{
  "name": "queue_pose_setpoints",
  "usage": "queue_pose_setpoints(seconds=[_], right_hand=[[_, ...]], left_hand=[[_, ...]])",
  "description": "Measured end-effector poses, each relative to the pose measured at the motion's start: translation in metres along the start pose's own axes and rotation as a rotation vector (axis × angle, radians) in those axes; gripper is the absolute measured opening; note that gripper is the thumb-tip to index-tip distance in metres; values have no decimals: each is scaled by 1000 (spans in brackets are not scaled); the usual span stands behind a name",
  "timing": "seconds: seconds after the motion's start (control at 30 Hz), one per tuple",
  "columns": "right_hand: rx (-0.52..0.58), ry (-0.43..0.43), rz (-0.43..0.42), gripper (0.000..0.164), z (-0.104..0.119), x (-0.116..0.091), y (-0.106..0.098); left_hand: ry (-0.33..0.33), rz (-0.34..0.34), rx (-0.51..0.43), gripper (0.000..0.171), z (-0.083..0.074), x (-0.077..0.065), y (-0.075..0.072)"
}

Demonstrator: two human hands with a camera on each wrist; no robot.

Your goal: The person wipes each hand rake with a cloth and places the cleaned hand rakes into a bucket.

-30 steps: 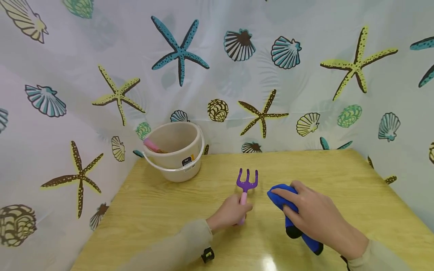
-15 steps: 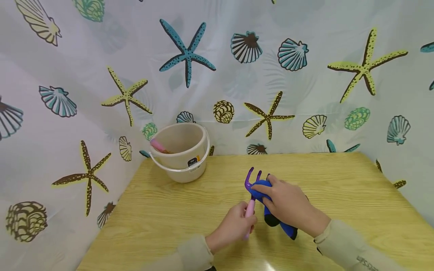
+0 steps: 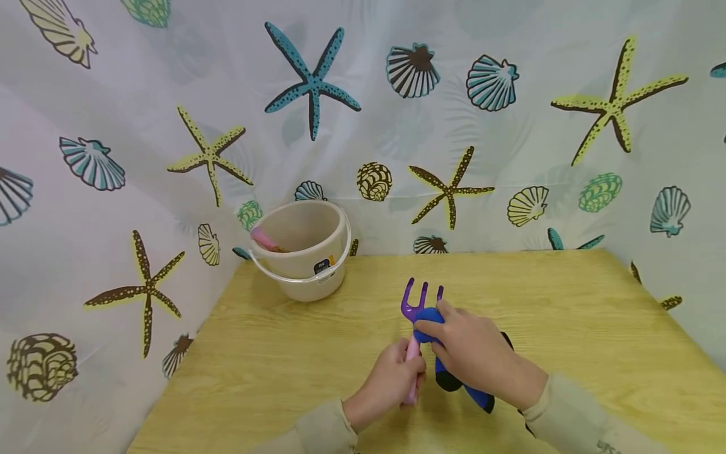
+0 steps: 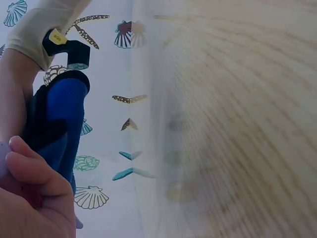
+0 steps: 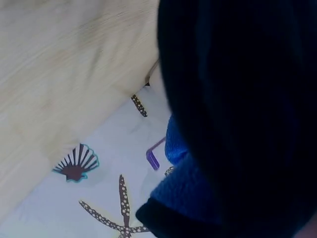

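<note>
In the head view my left hand (image 3: 388, 381) grips the pink handle of a small garden hand fork (image 3: 407, 307), its purple tines pointing away and up. My right hand (image 3: 482, 354) holds a bunched blue cloth (image 3: 429, 328) with black edging, pressed round the base of the tines, covering part of the fork's head and neck. Loose ends of the cloth hang below the palm. The left wrist view has the curled left fingers (image 4: 39, 173) beside the hanging cloth (image 4: 67, 111). Dark, close fabric fills much of the right wrist view, with a purple tine (image 5: 152, 159) showing past it.
A beige bucket (image 3: 309, 268) with a white bail handle stands at the table's back left. Inside it leans a pink-handled tool (image 3: 264, 239). Behind and beside the wood-grain table (image 3: 272, 359) hangs a curtain (image 3: 351, 139) printed with shells and starfish.
My right hand has brought the cloth leftward onto the fork, then slid it slightly down from the tines toward the neck. The left hand keeps its grip; the fork shifted a little.
</note>
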State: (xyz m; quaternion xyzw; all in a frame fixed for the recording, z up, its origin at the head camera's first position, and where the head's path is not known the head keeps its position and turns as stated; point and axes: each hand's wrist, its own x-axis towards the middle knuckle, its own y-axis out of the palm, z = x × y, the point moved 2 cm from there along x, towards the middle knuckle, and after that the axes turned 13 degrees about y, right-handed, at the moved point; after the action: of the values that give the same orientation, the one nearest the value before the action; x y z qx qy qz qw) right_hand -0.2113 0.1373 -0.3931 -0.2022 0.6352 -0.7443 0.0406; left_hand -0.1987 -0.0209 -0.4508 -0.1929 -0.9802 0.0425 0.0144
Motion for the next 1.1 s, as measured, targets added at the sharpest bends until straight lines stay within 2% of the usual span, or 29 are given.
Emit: queue_pose_setpoints(seconds=[0.1, 0.23, 0.43, 0.6, 0.7, 0.87, 1.0, 1.1], right_hand=[[-13, 3, -14, 34, 1, -1, 1], [-38, 3, -91, 36, -7, -2, 7], [-92, -35, -241, 37, -26, -1, 21], [-132, -33, -305, 43, -47, 3, 34], [-58, -9, -267, 43, -45, -1, 34], [96, -9, -182, 38, -24, -13, 19], [90, -76, -211, 38, -20, -15, 17], [55, -66, -241, 40, -30, -10, 21]], left_hand=[[-3, 1, 1, 19, -1, -2, -1], [-7, 10, -14, 20, -4, -7, 0], [-19, -1, -86, 23, -6, -15, 1], [-35, -1, -115, 20, -5, -21, 4], [-45, -9, -128, 21, -5, -21, 4], [-33, -11, -127, 27, -5, -17, -1], [-22, -19, -150, 25, -8, -17, -3], [-33, -13, -191, 21, -10, -18, -3]])
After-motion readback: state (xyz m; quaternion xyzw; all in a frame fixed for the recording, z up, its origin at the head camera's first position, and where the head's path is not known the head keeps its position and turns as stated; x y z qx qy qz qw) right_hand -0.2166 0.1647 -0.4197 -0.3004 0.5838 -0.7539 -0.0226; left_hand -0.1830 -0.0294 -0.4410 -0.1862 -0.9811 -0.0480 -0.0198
